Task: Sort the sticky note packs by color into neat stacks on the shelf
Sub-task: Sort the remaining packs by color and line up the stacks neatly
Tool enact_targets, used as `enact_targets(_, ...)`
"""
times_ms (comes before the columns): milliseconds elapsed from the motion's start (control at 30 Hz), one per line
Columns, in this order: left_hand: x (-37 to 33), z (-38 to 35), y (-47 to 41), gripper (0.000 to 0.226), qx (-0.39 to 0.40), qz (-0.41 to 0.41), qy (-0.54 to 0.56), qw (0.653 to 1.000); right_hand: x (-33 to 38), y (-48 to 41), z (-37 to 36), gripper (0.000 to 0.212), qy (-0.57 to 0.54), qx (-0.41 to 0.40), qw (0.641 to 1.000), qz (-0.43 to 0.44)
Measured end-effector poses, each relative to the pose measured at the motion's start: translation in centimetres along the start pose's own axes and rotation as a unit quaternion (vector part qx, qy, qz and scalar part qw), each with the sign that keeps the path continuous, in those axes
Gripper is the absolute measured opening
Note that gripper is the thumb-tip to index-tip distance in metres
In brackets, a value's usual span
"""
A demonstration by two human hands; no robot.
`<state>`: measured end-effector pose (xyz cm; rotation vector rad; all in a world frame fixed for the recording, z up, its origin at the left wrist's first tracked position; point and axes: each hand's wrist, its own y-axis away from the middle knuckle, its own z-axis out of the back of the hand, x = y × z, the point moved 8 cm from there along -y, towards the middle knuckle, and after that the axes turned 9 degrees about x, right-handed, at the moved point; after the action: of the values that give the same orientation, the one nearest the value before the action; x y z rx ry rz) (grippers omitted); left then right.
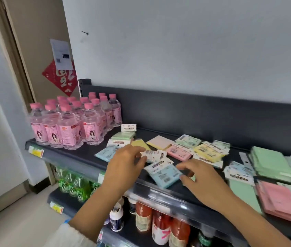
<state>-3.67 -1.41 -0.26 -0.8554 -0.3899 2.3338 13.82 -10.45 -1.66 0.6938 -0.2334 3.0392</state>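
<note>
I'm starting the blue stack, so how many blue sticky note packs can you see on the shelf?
2. The front blue pack lies at the shelf edge, pinched by the right hand; the left blue pack lies near the bottles. The left hand may hide more.

**Even light, blurred right side**

The scene is lit brightly and evenly; the wall [176,50] is rendered pale. Whitish glare is seen along the shelf [152,192] front. The blue pack [166,174] is fairly sharp; the pink packs [280,202] at the right are smeared. Lines are bent near the edges.
</note>
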Motion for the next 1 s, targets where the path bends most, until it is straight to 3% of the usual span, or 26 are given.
enact_targets(233,9.9,2.0,-4.2,0.038,0.07,0.01,-0.043,0.997,6.1,-8.6,-3.3,0.038,0.03,0.053,0.998,-0.016)
enact_targets(367,13.6,0.9,-5.8,0.068,0.156,0.047,-0.082,0.983,7.4,-12.7,-4.9,0.046,0.049,0.092,0.994,-0.039)
enact_targets(433,15.0,0.2,-6.0,0.073,0.192,0.06,-0.047,0.979,7.7,-15.0,-5.6,0.049,0.058,0.118,0.99,-0.053)
enact_targets(567,16.3,0.0,-6.0,0.067,0.209,0.071,-0.029,0.975,7.9,-19.7,-7.1,0.05,0.052,0.147,0.986,-0.065)
enact_targets(767,16.4,0.8,-5.5,0.049,0.166,0.091,-0.078,0.979,7.7,-25.2,-10.3,0.077,0.109,0.197,0.972,-0.066)
enact_targets(833,16.2,0.7,-5.4,0.051,0.168,0.085,-0.093,0.978,7.5,-25.9,-11.0,0.07,0.139,0.213,0.965,-0.068)
enact_targets(933,16.1,0.8,-5.5,0.054,0.167,0.079,-0.099,0.978,8.0,-26.2,-10.5,0.045,0.222,0.173,0.958,-0.052)
enact_targets(1000,16.1,0.6,-5.4,0.055,0.174,0.077,-0.103,0.976,8.6,-25.8,-9.7,0.039,0.244,0.148,0.958,-0.034)
